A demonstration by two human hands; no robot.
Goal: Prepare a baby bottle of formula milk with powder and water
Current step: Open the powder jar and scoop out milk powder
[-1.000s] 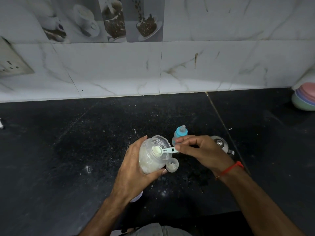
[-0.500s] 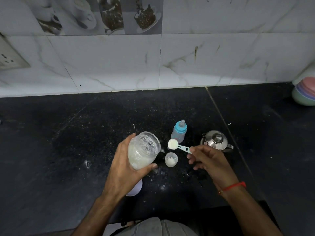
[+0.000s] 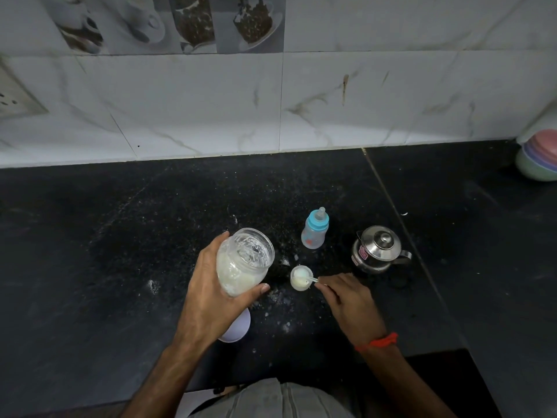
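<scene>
Small open bottle, clear, white powder inside, stands upright on the black countertop, mid-width, nearer the front edge than the back wall. White scoop sits with its bowl in the bottle mouth, handle sticking out right. Right hand pinches the scoop handle with fingertips, fingers curled, hand low over the counter just right of the bottle. Red thread band on that wrist.

Left hand grasps the powder jar, fingers and thumb wrapped round its body; jar is clear, lid off, tilted with mouth up and to the right, held above the counter just left of the small bottle, not touching it. White powder fills its lower part. Pale round lid lies on the counter under the left hand, near the front edge, partly hidden.

Second baby bottle with blue collar and teat stands upright behind the open one, apart from it. Steel lidded kettle stands right of that, near the counter seam. Spilled white powder specks around the open bottle. Stacked pastel bowls at the far right edge by the wall. Marble tile wall behind; socket plate at left.
</scene>
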